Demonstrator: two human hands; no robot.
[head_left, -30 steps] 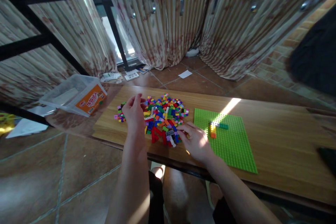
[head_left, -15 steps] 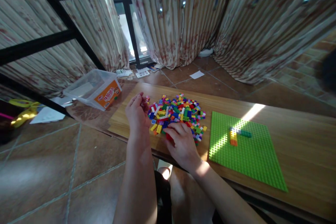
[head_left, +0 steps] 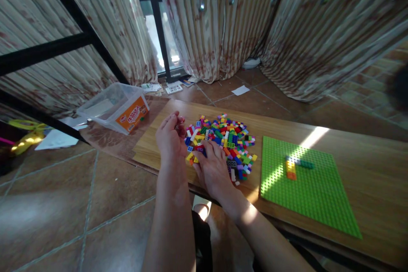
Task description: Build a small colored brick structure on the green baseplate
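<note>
A heap of small multicoloured toy bricks (head_left: 234, 131) lies spread on the wooden tabletop. At its left edge, just above the table, my left hand (head_left: 171, 136) is curled closed; what its fingers hold, if anything, is hidden. My right hand (head_left: 215, 168) reaches palm down over the near side of the heap, fingers apart and touching bricks, with no brick visibly gripped. Right of the heap lies a green studded baseplate (head_left: 312, 199). On it an orange-and-yellow brick piece (head_left: 290, 170) and a dark green brick (head_left: 306, 164) form a corner, crossed by a strip of sunlight.
A clear plastic bin (head_left: 111, 104) with an orange label stands beyond the table's left end. The wooden table (head_left: 376, 170) runs on to the right. Papers (head_left: 174, 89) lie on the tiled floor by the curtains (head_left: 219, 42). A black metal frame (head_left: 86, 36) crosses the upper left.
My right hand has moved leftward across the heap from its right side, uncovering bricks there. My left hand stays curled by the heap's left edge. The view has turned left.
</note>
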